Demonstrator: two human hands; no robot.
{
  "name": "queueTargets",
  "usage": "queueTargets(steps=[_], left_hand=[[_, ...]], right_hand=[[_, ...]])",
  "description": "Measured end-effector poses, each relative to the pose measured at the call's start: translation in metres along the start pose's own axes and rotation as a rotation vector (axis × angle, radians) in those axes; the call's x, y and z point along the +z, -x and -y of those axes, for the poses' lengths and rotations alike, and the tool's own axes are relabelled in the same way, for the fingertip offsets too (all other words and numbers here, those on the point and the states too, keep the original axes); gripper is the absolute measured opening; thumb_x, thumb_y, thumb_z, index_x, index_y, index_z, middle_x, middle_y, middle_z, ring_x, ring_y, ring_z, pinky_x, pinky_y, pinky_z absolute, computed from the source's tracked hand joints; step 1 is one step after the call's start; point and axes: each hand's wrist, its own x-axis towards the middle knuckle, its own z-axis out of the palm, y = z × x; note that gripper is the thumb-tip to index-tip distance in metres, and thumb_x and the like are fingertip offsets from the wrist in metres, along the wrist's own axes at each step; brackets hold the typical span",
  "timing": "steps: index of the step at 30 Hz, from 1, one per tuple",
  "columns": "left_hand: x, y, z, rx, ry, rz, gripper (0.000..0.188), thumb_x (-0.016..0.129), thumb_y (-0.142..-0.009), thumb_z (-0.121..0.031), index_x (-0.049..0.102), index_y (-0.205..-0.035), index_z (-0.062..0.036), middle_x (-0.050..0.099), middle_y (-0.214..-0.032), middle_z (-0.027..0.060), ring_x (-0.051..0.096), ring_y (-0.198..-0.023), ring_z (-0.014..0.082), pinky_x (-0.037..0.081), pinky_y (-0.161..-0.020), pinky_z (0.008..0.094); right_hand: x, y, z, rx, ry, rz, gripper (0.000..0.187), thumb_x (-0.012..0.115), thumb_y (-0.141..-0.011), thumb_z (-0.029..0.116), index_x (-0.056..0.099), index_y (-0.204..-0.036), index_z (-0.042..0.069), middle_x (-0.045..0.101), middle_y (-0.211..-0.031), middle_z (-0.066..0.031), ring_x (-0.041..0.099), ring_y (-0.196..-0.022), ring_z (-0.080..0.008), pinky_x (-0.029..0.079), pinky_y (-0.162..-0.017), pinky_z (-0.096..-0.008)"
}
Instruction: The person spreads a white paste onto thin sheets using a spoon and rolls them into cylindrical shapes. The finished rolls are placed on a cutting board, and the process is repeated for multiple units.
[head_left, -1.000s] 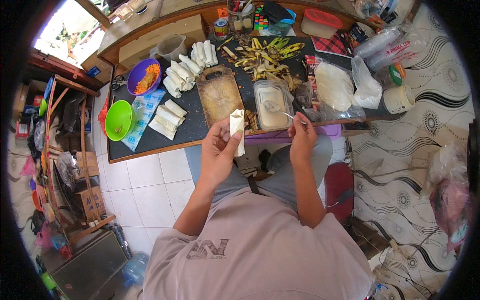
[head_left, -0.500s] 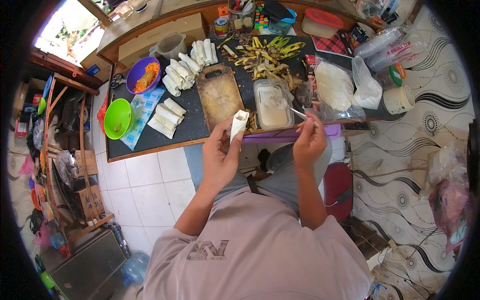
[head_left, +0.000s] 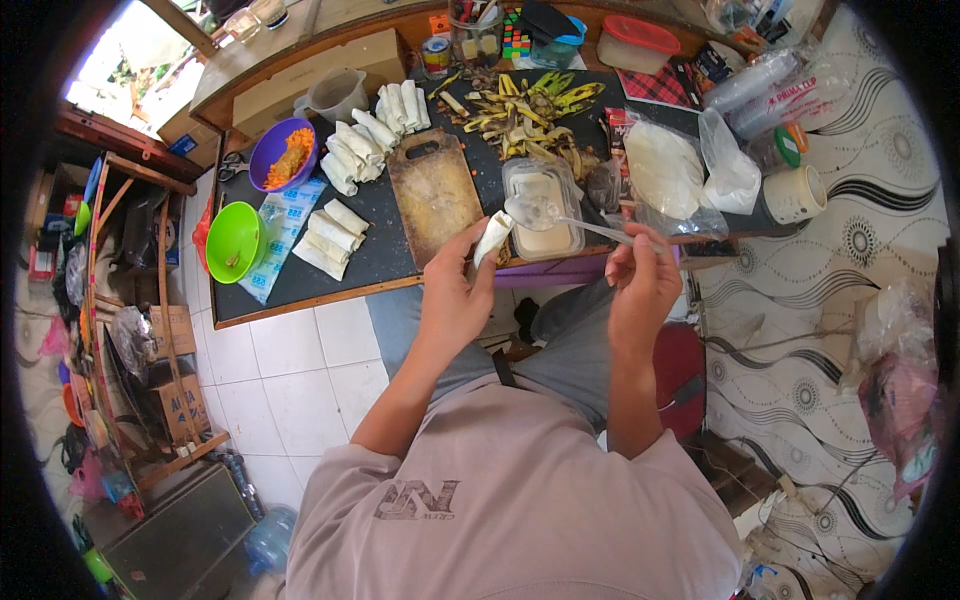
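In my left hand (head_left: pixel 458 290), closed around it, is a white rolled wrapper (head_left: pixel 492 238), its end tilted up to the right. My right hand (head_left: pixel 642 278) pinches the handle of a metal spoon (head_left: pixel 590 229). The spoon's bowl lies close to the roll's upper end, over the left edge of a clear plastic tub (head_left: pixel 577 240) of creamy white paste. Whether spoon and roll touch, I cannot tell. Left of the tub lies a worn wooden cutting board (head_left: pixel 435 190). Finished-looking rolls (head_left: pixel 332 238) are stacked on the dark table, with more rolls (head_left: pixel 357 150) behind.
A green bowl (head_left: pixel 235 243) and a purple bowl (head_left: pixel 270 152) with orange shreds stand at the left. Banana peels (head_left: pixel 530 110) heap behind the tub. To the right lies a stack of pale wrappers (head_left: pixel 664 172) on plastic, beside a white plastic bag (head_left: pixel 728 170).
The spoon has come out of the tub's middle and swung left to the roll's end. My left hand has moved slightly right and tipped the roll; my right hand has shifted right and lower.
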Motion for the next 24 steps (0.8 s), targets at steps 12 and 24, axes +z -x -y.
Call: queueTargets(steps=[12, 24], left_hand=[[0.002, -0.004, 0.008, 0.013, 0.019, 0.012, 0.030, 0.060, -0.085, -0.003, 0.058, -0.115, 0.0024, 0.065, -0.099, 0.0207, 0.065, -0.092, 0.0283, 0.048, -0.081, 0.0327], [-0.003, 0.000, -0.002, -0.132, 0.199, 0.078, 0.032, 0.056, -0.089, 0.001, 0.054, -0.122, 0.0038, 0.064, -0.108, 0.0110, 0.059, -0.100, 0.0134, 0.045, -0.088, 0.0258]], right_hand=[[-0.001, -0.004, -0.012, -0.075, 0.124, -0.009, 0.020, 0.049, -0.096, 0.014, 0.063, -0.098, -0.001, 0.057, -0.065, -0.0023, 0.049, -0.054, -0.0067, 0.037, -0.048, -0.0204], [-0.033, -0.023, -0.089, 0.180, 0.068, -0.131, 0.021, 0.049, -0.096, 0.014, 0.062, -0.101, -0.002, 0.057, -0.070, -0.0028, 0.051, -0.057, -0.0093, 0.039, -0.050, -0.0225]])
